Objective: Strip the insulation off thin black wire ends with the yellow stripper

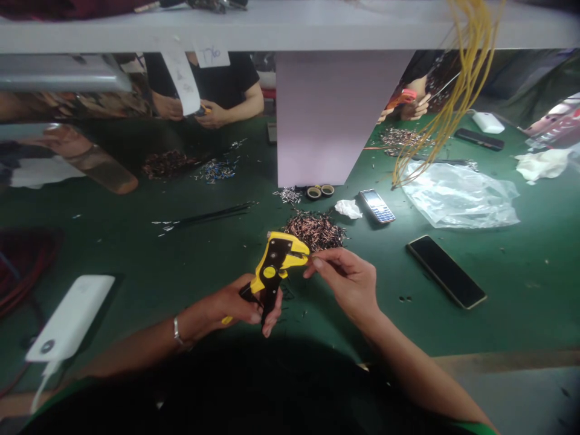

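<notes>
My left hand [247, 302] is wrapped round the handles of a yellow and black wire stripper [272, 269], its jaws pointing right. At those jaws, my right hand [347, 281] pinches with thumb and forefinger; what sits between the fingertips is too small to make out. Just behind the tool lies a pile of short black wire pieces [317, 229] with copper-coloured ends. A bundle of longer black wires [208, 215] rests on the green table to the left. Small silvery terminals [290, 195] are heaped beyond the pile.
A dark smartphone [446, 272], a keypad phone [377, 206] and a plastic bag [462, 196] lie to the right. Yellow wires [453, 115] hang from the shelf [254, 27]. A white power bank [70, 317] is at left. Two people work across the table, beside an upright panel [330, 121].
</notes>
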### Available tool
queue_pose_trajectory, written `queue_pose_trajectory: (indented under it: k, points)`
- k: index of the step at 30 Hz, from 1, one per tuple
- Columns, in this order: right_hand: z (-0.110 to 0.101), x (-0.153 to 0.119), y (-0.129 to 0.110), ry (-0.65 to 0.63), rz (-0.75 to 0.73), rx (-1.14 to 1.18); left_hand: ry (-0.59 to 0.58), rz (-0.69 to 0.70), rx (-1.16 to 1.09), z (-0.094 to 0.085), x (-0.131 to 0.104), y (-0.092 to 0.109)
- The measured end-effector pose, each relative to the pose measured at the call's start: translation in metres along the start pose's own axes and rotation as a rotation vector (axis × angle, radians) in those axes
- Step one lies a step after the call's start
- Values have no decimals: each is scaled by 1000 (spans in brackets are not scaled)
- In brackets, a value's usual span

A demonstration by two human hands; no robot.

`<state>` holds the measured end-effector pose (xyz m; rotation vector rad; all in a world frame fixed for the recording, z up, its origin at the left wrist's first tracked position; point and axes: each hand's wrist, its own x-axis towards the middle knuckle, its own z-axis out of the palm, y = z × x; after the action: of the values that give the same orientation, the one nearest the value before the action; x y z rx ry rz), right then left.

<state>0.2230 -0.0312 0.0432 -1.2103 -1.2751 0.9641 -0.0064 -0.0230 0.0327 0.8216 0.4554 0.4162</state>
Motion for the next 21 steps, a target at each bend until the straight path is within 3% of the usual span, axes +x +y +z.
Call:
queue_pose_trajectory:
  k: [21]
  points:
    - [-1, 0, -1, -39, 71, 66, 131, 43, -11, 6, -4, -17]
